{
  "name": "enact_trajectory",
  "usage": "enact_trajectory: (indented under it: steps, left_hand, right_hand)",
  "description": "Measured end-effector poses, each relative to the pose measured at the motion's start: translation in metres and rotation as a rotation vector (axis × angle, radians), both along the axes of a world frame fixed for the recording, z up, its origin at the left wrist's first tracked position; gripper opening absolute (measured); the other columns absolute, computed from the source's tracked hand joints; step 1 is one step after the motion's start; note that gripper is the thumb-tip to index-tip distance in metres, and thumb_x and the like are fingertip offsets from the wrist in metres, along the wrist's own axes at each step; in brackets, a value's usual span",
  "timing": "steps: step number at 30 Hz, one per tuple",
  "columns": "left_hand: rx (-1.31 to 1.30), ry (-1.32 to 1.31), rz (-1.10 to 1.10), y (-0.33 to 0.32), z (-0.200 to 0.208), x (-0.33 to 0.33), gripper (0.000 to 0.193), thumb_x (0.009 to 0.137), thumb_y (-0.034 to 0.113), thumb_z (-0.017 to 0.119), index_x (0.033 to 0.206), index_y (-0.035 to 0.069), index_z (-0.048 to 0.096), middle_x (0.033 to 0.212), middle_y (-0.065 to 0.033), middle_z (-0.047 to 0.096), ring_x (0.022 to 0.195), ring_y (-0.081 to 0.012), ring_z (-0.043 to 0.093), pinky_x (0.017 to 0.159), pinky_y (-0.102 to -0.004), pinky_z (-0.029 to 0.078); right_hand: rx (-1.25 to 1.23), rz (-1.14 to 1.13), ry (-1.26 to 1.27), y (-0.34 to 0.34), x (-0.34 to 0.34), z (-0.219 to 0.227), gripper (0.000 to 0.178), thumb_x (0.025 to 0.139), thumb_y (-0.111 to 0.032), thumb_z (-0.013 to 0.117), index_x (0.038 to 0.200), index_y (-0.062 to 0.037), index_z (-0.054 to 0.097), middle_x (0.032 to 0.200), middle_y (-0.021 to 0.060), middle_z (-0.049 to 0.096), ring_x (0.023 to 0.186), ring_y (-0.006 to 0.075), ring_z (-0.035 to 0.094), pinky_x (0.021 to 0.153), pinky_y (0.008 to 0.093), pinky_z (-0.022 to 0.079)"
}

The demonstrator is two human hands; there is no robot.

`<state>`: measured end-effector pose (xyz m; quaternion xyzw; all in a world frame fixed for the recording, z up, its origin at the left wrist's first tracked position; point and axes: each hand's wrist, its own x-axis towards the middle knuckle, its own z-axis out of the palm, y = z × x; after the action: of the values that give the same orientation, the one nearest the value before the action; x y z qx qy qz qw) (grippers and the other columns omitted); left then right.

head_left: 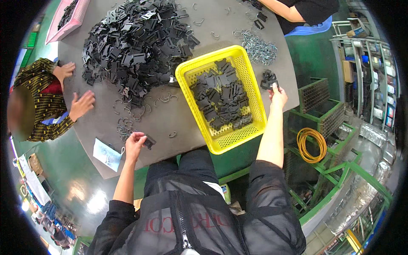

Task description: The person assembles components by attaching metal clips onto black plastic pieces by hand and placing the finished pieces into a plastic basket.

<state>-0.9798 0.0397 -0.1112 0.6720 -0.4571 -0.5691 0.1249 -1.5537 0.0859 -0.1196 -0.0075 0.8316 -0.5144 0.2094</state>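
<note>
Near the table's front edge, my left hand is closed on a small black plastic piece. Curved metal hooks lie just beyond that hand. Over on the right, my right hand has its thumb and fingers pinched at a small cluster of black plastic pieces; which piece it grips is partly hidden. Between my arms stands a yellow perforated basket, with many flat black pieces in it. A large heap of the same kind of black pieces covers the table's far left part.
At the left, a co-worker's two hands rest by the table edge. Another person's arm reaches in at the far right. A pile of metal hooks, a pink basket, and a pale blue face mask are on the grey table.
</note>
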Motion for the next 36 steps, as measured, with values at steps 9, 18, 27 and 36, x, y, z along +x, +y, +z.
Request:
enact_trajectory:
  steps: [9,18,27,36]
  left_hand:
    - [0.074,0.553,-0.107,-0.036,0.064,-0.159,0.016,0.084,0.014,0.062,0.096,0.003,0.061,0.087,-0.0016,0.062,0.081,-0.0095,0.058,0.070,-0.0248,0.049]
    - [-0.415,-0.054,-0.134,-0.046,0.013,-0.076,0.020,0.082,0.008,0.059,0.102,0.005,0.060,0.093,-0.0073,0.062,0.092,-0.0183,0.058,0.081,-0.0298,0.045]
    - [-0.948,-0.478,-0.505,-0.054,-0.035,0.051,0.025,0.071,0.000,0.057,0.094,0.009,0.055,0.106,-0.0075,0.051,0.106,-0.0274,0.047,0.087,-0.0423,0.040]
    - [-0.854,-0.261,-0.306,-0.115,-0.020,0.054,0.036,0.074,0.008,0.061,0.109,0.008,0.051,0.115,-0.0133,0.050,0.112,-0.0326,0.045,0.093,-0.0401,0.039]
  right_hand:
    - [0.270,0.185,0.447,-0.006,0.074,0.026,0.048,0.075,-0.006,0.068,0.118,-0.0039,0.047,0.109,0.0134,0.049,0.097,0.0237,0.052,0.085,0.0364,0.044]
    - [-0.110,0.500,0.532,-0.028,0.242,0.072,0.029,0.083,-0.005,0.058,0.111,-0.0043,0.052,0.102,0.0090,0.052,0.090,0.0203,0.053,0.075,0.0310,0.044]
    - [0.131,1.152,0.719,-0.065,0.408,-0.005,0.044,0.072,-0.003,0.062,0.115,-0.0068,0.051,0.121,0.0125,0.045,0.114,0.0324,0.042,0.090,0.0424,0.041]
    - [0.215,1.126,0.625,-0.080,0.465,-0.001,0.039,0.076,-0.012,0.062,0.114,-0.0105,0.051,0.117,0.0121,0.047,0.111,0.0304,0.045,0.087,0.0425,0.041]
